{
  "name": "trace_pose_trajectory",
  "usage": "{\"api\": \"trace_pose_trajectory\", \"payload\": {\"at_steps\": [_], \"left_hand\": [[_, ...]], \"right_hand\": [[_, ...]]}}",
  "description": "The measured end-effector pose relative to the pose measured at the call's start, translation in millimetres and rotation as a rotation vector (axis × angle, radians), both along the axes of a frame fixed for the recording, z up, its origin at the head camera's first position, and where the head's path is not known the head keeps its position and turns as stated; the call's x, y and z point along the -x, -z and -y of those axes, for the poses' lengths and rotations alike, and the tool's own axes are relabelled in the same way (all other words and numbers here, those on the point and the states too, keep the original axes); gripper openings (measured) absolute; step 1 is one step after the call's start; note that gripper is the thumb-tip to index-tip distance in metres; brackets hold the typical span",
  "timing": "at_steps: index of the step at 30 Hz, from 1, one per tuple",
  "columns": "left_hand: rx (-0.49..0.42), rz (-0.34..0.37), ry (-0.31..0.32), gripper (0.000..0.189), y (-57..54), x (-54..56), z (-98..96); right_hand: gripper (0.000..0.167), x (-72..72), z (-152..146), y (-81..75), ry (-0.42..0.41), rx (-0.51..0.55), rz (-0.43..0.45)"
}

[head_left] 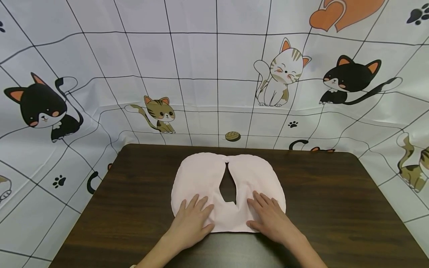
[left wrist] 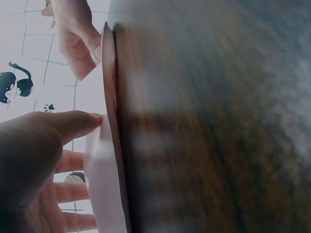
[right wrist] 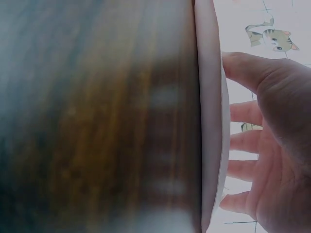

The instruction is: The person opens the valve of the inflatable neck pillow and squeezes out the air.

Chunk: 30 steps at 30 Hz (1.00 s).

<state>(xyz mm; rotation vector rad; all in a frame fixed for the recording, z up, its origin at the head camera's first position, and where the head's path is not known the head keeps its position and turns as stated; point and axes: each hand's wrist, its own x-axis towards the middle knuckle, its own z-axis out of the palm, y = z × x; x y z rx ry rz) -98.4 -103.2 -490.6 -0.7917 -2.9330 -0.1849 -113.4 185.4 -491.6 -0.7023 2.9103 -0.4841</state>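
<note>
A pale pink, U-shaped neck pillow [head_left: 197, 175] lies flat on the dark wooden table, its two rounded ends meeting at the far side around a narrow gap. On its near left part rests my left hand [head_left: 192, 223], fingers spread and straight. My right hand [head_left: 272, 220] lies likewise on the near right part. In the left wrist view, the thumb of the left hand [left wrist: 43, 150] touches the top of the pillow [left wrist: 108, 165] close to its near edge. The right wrist view shows the right hand [right wrist: 277, 131] with fingers apart over the pillow's edge [right wrist: 211, 116].
The brown table [head_left: 335, 201] extends to both sides of the pillow. Behind and beside it hangs a white curtain [head_left: 194, 56] with a black grid and printed cats, touching or close to the table's far edge.
</note>
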Motion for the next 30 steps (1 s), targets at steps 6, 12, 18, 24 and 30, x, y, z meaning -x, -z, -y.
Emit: {"api": "trace_pose_trajectory", "payload": {"at_steps": [6, 12, 18, 24, 30], "left_hand": [[0.016, 0.011, 0.0, 0.049, 2.5, 0.6, -1.6], [-0.001, 0.02, 0.002, 0.047, 0.9, 5.2, 2.3], [-0.078, -0.012, 0.02, 0.043, -14.8, 6.6, 3.7], [-0.058, -0.048, 0.125, 0.042, -21.7, -7.5, -9.2], [-0.009, -0.065, 0.201, 0.041, -20.4, -17.9, -22.4]], "right_hand": [[0.063, 0.1, -1.4, 2.2, 0.004, -0.028, -0.044], [0.06, 0.8, -2.5, 2.8, -0.004, -0.058, -0.076], [0.054, -3.1, -3.3, -6.9, -0.007, -0.047, -0.141], [0.052, -8.6, -1.1, -9.3, -0.083, 0.024, -0.17], [0.047, -16.2, 9.0, -7.2, -0.19, 0.085, -0.212]]}}
